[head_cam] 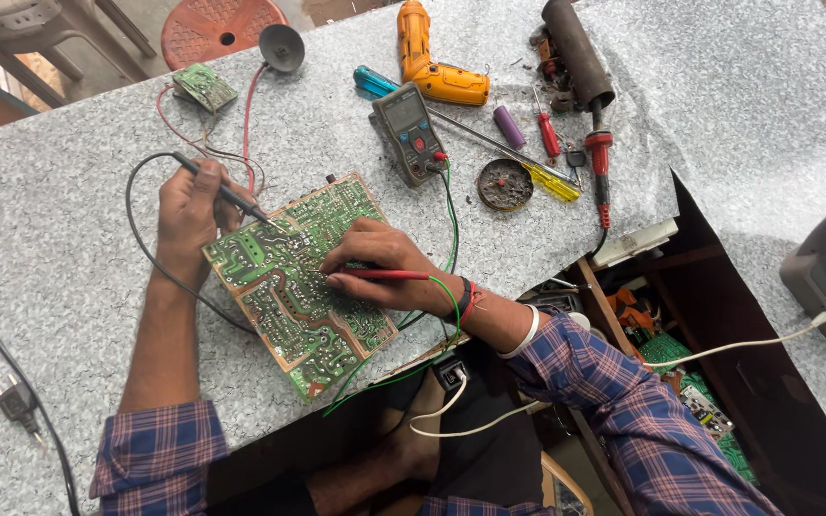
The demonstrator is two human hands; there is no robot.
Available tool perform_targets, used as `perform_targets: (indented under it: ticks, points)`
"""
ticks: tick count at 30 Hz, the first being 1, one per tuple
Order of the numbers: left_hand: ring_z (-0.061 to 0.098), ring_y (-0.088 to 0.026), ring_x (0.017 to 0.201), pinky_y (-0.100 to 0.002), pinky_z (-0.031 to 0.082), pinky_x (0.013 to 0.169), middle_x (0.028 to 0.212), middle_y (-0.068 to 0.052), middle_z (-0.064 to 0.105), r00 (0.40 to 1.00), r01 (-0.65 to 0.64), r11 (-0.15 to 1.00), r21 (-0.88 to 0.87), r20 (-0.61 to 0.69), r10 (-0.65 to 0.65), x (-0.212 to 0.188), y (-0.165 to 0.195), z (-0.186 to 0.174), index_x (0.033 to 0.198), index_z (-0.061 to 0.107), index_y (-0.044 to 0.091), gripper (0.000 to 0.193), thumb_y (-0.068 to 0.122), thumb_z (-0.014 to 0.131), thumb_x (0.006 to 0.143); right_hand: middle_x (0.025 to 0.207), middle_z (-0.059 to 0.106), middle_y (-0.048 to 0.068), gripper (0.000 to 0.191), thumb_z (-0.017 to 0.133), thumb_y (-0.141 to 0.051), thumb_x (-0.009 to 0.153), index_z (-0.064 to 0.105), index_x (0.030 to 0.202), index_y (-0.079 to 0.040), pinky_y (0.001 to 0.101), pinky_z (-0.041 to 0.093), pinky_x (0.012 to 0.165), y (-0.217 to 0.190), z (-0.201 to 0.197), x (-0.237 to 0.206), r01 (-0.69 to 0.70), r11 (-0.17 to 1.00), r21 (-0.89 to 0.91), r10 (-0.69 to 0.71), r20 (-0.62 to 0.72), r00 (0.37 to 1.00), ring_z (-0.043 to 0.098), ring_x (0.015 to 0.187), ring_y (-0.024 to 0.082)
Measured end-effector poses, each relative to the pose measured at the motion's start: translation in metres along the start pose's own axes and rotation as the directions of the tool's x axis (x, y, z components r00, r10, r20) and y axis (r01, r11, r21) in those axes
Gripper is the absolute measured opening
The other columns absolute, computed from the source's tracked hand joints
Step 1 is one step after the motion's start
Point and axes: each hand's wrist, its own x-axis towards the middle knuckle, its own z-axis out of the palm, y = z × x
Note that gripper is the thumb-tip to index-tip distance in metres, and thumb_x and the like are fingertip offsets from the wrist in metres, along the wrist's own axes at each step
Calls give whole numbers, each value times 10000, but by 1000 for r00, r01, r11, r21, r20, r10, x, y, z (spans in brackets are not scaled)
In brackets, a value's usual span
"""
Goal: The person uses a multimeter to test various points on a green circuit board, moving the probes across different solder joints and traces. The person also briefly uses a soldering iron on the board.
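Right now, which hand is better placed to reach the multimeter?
Probably the right hand: it holds the red probe nearer the multimeter. The left hand holds the black probe at the circuit board's far corner.

Worktop (69, 239): grey speckled stone-look surface, filling most of the view, lit evenly by soft daylight. Second slab (767, 115) of the same finish at right, set at an angle beside the first. Between them, a dark wooden shelf unit (719, 315) with open compartments, cluttered. Stool (224, 27): round, red plastic, perforated seat, beyond the far edge. Chair (21, 24): pale plastic, top left corner, partly cut off. Floor (145, 29): grey concrete, seen beyond the worktop.
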Motion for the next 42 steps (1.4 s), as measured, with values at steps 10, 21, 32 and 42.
perform_targets:
  ticks: [10, 21, 32, 42]
  points:
    - [542, -66, 577, -209, 432, 541, 837, -102, 717, 999, 26, 999, 33, -20, -26, 5, 1, -1, 980, 546, 99, 311, 366, 517, 1136, 923, 688, 28, 127, 731, -198, 980, 721, 1066, -104, 365, 509, 825, 3, -3, 3, 17, 1000, 15, -17, -3, 1000, 615, 917, 215]
    - [553, -70, 570, -208, 440, 536, 841, -104, 712, 1000, 19, 1000, 16, -5, -18, 15, -4, -6, 994, 561, 88, 290, 336, 515, 1136, 948, 696, 22, 131, 728, -203, 978, 725, 1074, -113, 360, 514, 832, 7, -2, 6, 23, 1000, 13, -23, -8, 1000, 618, 923, 207]
    - [535, -61, 577, -206, 432, 534, 824, -92, 705, 1000, -5, 999, 47, -14, 6, 13, 4, -2, 969, 565, 81, 323, 348, 509, 1141, 930, 698, 31, 138, 732, -204, 975, 728, 1071, -105, 368, 511, 824, 11, -3, 9, 14, 1000, 8, -13, -8, 1000, 623, 923, 215]
    - [536, -64, 581, -207, 433, 541, 826, -103, 703, 1000, -8, 999, 33, -2, 8, 17, 2, -4, 994, 563, 80, 311, 347, 512, 1145, 918, 693, 21, 139, 740, -200, 971, 731, 1073, -107, 358, 508, 812, 13, -3, 11, 11, 1000, 12, -11, -10, 1000, 613, 913, 201]
